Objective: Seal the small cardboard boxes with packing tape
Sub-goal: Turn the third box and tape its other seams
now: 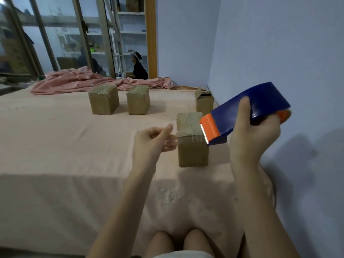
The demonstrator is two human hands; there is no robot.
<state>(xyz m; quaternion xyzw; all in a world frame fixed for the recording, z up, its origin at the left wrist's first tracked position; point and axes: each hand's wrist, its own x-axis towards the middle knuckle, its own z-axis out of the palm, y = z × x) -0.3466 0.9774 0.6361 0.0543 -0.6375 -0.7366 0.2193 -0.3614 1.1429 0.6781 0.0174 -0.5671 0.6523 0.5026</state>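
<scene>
Here, on a pink-sheeted bed [74, 146]: right hand [255, 131] wrapped around a blue-and-orange tape dispenser [245, 112], raised over a small cardboard box [191, 142] near the right edge; left hand [150, 142] pinching a clear tape strip [172, 135] just beside the box. Toward the far edge, two taped boxes [104, 99] and an open-flapped box [203, 103].

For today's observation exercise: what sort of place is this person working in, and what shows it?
Probably a bedroom used for packing at home. The boxes sit on a bed under a pink sheet, a rumpled pink blanket lies at its far edge, and a glass partition shows storage shelves beyond.
</scene>
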